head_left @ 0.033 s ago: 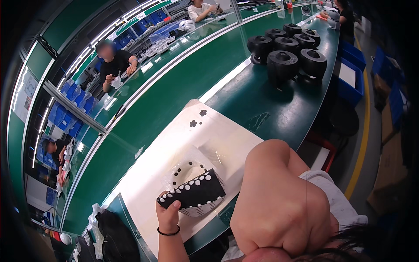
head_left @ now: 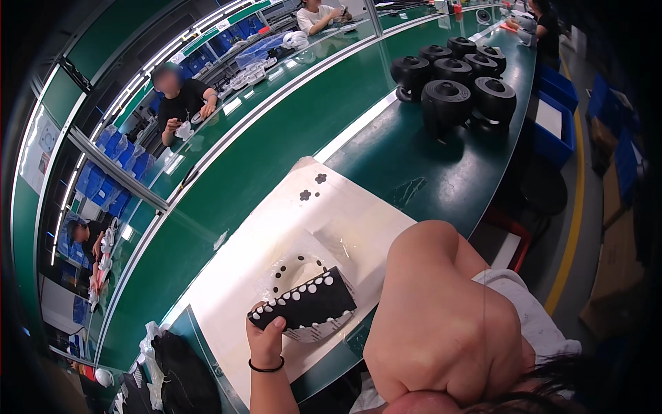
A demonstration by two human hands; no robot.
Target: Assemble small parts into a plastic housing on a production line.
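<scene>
Smooth black sheet (head_left: 321,306), round white dots (head_left: 328,281) along edges, pinched in my left grip (head_left: 265,337); right hand (head_left: 455,345) bent close, its hold I can't tell

A dotted sheet (head_left: 317,303) rests in the left hand (head_left: 265,334) above the near part of a board (head_left: 365,207), small cutouts (head_left: 305,195) at its far end. Beyond, housings (head_left: 448,103) cluster on the bench (head_left: 386,155), left of the bins (head_left: 565,141); a co-worker (head_left: 181,103) sits across the long counter (head_left: 276,134), to the left.
</scene>
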